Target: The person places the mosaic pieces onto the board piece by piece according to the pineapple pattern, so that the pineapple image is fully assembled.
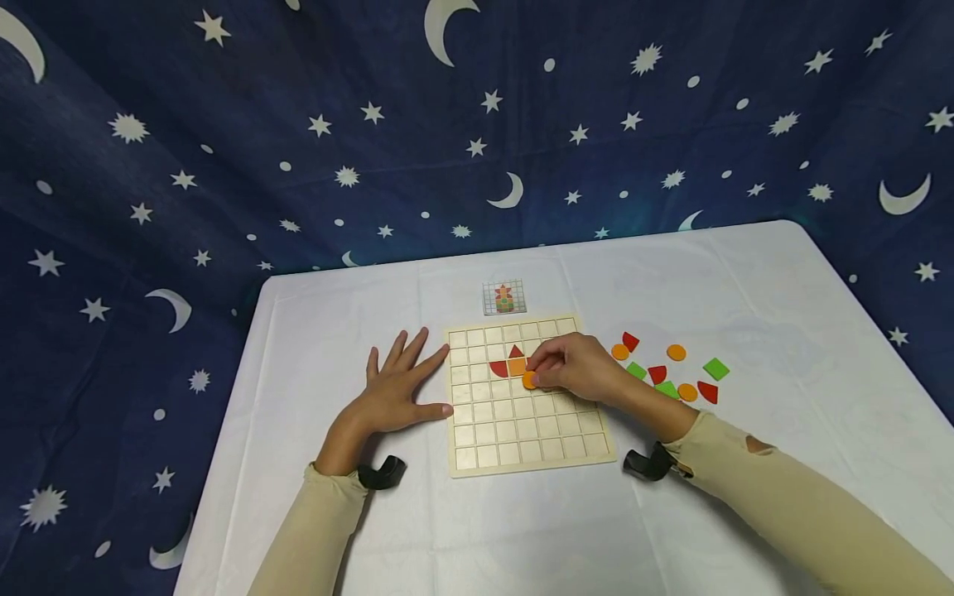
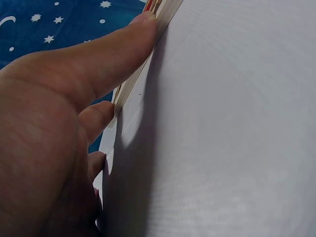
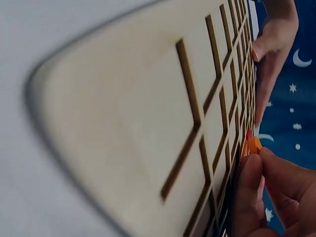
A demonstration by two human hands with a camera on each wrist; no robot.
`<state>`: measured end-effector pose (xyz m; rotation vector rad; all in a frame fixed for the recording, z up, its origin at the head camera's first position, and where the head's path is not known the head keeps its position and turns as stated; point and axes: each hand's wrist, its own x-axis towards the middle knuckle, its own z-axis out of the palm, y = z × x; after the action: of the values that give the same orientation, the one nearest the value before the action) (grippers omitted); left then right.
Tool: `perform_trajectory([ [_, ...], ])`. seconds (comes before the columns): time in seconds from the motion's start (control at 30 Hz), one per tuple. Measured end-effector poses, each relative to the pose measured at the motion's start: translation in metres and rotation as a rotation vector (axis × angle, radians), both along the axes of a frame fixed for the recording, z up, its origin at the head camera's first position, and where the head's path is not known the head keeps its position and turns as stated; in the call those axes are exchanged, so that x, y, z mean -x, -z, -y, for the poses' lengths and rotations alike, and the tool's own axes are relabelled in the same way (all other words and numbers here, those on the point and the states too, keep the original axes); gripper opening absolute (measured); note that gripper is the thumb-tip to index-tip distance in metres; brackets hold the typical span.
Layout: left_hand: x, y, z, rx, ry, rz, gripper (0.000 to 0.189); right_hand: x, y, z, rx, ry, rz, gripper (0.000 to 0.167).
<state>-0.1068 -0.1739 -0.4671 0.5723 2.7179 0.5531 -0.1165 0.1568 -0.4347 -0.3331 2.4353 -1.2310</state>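
An orange disc [image 1: 528, 381] is pinched by the right hand [image 1: 577, 364], the left hand [image 1: 393, 397] splayed left of the board [image 1: 507, 431].

No words, labels, brands, numbers or signs can be read in any of the views.

At the top of the head view, a curtain [image 1: 417, 136] is showing dark blue with whitish moons, stars and dots. Near the centre, a board [image 1: 484, 433] is showing pale cream with a square grid; there, a triangle [image 1: 516, 353] is looking red, a square [image 1: 517, 367] and a disc [image 1: 527, 381] orange. Right of centre, loose pieces [image 1: 716, 368] are mixing red, orange and green. Below, the tablecloth [image 1: 537, 534] is looking plain white, and both sleeves [image 1: 805, 509] are appearing beige.
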Motion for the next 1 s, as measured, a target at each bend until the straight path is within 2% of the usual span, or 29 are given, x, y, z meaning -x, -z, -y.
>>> perform_trajectory([
  [0.23,0.0,0.0,0.0,0.0,0.003,-0.002,0.098,-0.002,0.006,0.014,-0.021,-0.053,-0.105,0.008],
  [0.43,0.0,0.0,0.001,-0.001,0.009,-0.006,0.097,-0.003,0.008,0.019,-0.074,-0.046,-0.171,0.009],
  [0.67,0.0,0.0,0.001,-0.001,0.012,-0.004,0.097,-0.006,0.007,0.022,-0.125,-0.048,-0.209,0.008],
  [0.8,0.0,0.0,0.0,-0.006,0.01,-0.009,0.097,-0.006,0.007,0.019,-0.125,-0.045,-0.206,0.005],
  [1.0,0.0,0.001,0.0,-0.005,0.011,-0.011,0.097,-0.007,0.008,0.017,-0.122,-0.038,-0.21,0.008],
])
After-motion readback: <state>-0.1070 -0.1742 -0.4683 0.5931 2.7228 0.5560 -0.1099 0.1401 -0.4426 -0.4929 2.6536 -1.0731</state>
